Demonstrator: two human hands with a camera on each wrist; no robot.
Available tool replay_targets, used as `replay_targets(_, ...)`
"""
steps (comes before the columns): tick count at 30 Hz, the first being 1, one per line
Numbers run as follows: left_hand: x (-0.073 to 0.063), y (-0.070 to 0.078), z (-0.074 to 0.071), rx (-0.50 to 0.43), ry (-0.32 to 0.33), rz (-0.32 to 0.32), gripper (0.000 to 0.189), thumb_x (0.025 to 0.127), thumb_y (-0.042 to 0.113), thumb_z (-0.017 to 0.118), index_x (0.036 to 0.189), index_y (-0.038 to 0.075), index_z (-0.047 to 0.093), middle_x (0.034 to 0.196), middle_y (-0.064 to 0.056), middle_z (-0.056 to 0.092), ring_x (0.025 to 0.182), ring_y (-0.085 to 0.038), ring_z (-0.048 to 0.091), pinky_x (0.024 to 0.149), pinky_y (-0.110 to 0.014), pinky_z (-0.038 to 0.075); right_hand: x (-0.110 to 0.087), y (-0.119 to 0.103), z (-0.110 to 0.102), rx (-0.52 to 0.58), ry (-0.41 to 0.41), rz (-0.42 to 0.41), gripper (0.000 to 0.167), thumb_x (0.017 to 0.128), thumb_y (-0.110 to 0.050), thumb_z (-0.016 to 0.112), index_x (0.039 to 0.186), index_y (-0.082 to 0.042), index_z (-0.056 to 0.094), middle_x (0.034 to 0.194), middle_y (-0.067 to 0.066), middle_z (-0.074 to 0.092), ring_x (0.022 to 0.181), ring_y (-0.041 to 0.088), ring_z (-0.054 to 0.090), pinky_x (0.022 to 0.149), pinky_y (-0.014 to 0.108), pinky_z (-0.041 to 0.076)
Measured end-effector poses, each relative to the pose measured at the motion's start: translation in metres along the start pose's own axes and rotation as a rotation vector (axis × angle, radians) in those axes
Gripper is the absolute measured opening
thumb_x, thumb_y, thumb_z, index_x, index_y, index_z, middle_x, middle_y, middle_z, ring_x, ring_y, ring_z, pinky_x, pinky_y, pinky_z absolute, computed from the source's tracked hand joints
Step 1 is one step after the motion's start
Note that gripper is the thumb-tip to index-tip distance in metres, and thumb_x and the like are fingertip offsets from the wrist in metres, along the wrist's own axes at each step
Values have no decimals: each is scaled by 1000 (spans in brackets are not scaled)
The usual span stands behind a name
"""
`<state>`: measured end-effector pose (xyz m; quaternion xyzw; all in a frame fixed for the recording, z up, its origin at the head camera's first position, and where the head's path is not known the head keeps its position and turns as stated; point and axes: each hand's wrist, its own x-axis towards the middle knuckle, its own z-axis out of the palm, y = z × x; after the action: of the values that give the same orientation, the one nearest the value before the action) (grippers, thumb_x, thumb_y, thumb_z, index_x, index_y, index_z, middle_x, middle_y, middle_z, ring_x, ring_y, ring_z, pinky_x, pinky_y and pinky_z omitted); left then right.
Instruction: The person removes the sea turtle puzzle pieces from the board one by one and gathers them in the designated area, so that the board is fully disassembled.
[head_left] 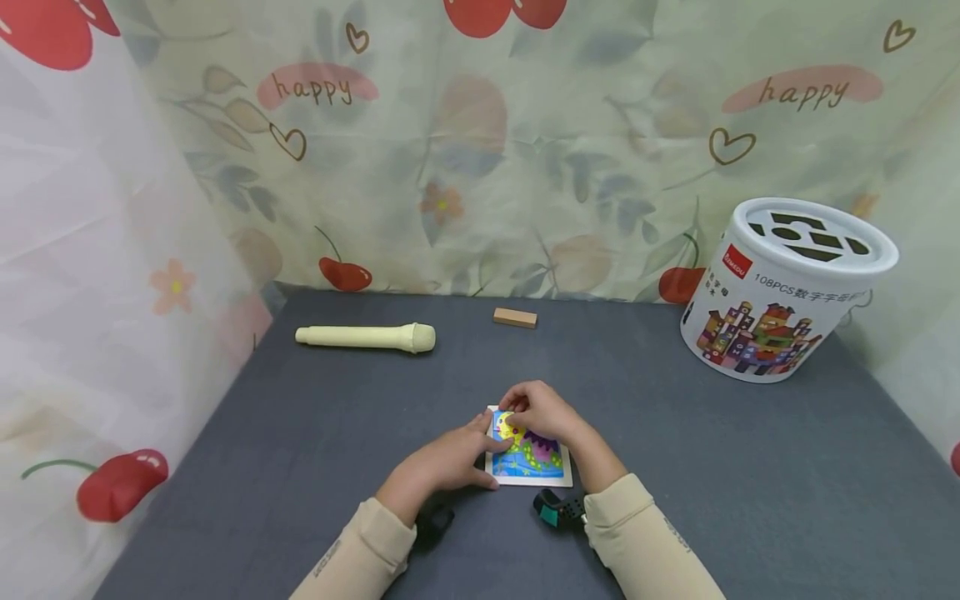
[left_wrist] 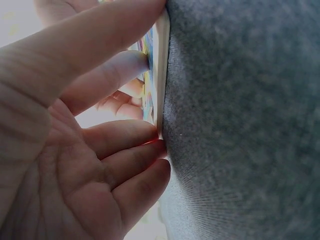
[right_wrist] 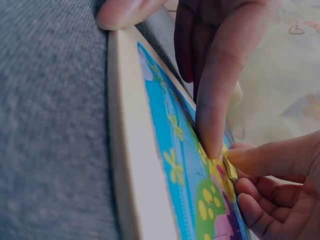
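A small jigsaw puzzle [head_left: 528,481] in a pale frame, with a colourful cartoon picture, lies flat on the dark cloth. My left hand [head_left: 452,458] steadies it from the left: the thumb touches the near left corner, one finger presses on the picture, and other fingers rest along the frame's edge [left_wrist: 161,80]. At the puzzle's upper part, my right hand [head_left: 547,414] pinches a yellow puzzle piece [right_wrist: 230,171] between thumb and fingers. That piece appears slightly raised on one side in the right wrist view. Part of the picture is hidden under both hands.
Beyond the puzzle lie a pale yellow toy microphone [head_left: 360,337] and a small wooden block [head_left: 515,317]. A white bucket [head_left: 780,308] with a slotted lid stands at the back right. Dark wrist straps [head_left: 558,507] sit near both cuffs. Patterned curtains [head_left: 487,150] hang behind the table.
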<state>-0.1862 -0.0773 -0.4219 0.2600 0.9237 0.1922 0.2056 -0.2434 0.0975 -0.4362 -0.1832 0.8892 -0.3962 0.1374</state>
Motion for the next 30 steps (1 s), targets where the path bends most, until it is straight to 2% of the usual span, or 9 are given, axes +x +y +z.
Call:
replay_targets(6,0,-1,-1,11,6,-4,59,80,32,72,134,21,52,155,-16,18,142,-31,24,108,-45,34,3,2,-2,21,-2,-22,11,83,1,64,92,-1,69,80,7,62,70,12,51,65,23,44)
replay_targets(11,1,0,1,12,1,-11,59,80,33,72,134,22,52,155,-15,17,141,-30,24,109,-45,34,2,5,-8,90,-63,-64,11,83,1,64,94,2,67,86,12,65,74,12,55,68,24,48)
replay_targets(14,1,0,1,12,-3,-18,59,80,33,72,134,22,51,155,-15,17,142,-30,24,109,-45,33,3,7,-11,155,-109,-42,13,85,1,62,97,3,66,86,14,67,72,12,60,67,25,52)
replay_targets(17,2,1,1,8,-9,-29,59,80,32,72,134,23,51,155,-15,18,142,-30,23,110,-45,33,3,10,-16,200,-119,12,14,86,0,61,99,3,66,83,12,68,68,11,62,64,26,53)
replay_targets(30,3,3,2,17,-20,-79,61,79,33,73,135,26,50,155,-13,18,142,-28,23,111,-44,30,-11,41,-55,210,-82,77,19,87,-3,61,103,7,64,78,7,67,66,10,59,65,28,53)
